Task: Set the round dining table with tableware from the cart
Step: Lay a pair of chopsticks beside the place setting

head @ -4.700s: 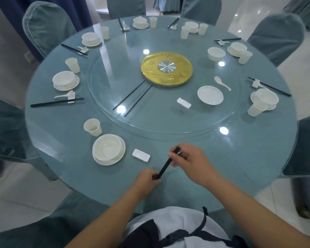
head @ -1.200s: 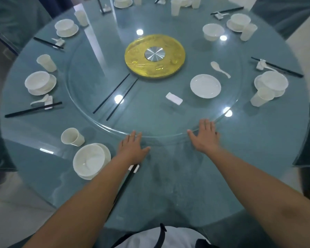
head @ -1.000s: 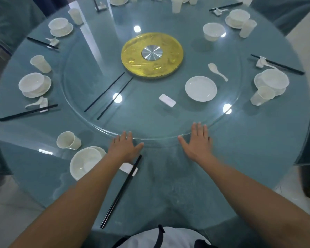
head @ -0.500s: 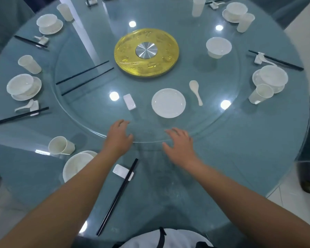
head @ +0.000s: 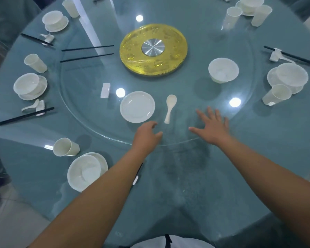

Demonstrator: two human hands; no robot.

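A: Glass turntable (head: 89, 111) – what are the hands doing?

B: I see both holding nothing. Right hand (head: 212, 127) flat, fingers spread, on the near rim. Left hand (head: 147, 136) loosely curled, just short of the plate (head: 137, 106).

A: Tableware?

B: Spoon (head: 170, 107) lies btwn plate & right hand; loose bowl (head: 223, 69) further right, rest (head: 105, 90) to the left, chopsticks (head: 87, 53) far left, all on the turntable.

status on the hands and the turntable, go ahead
Both hands open, left and right on the glass turntable. Plate and spoon just ahead. Nothing blocking.
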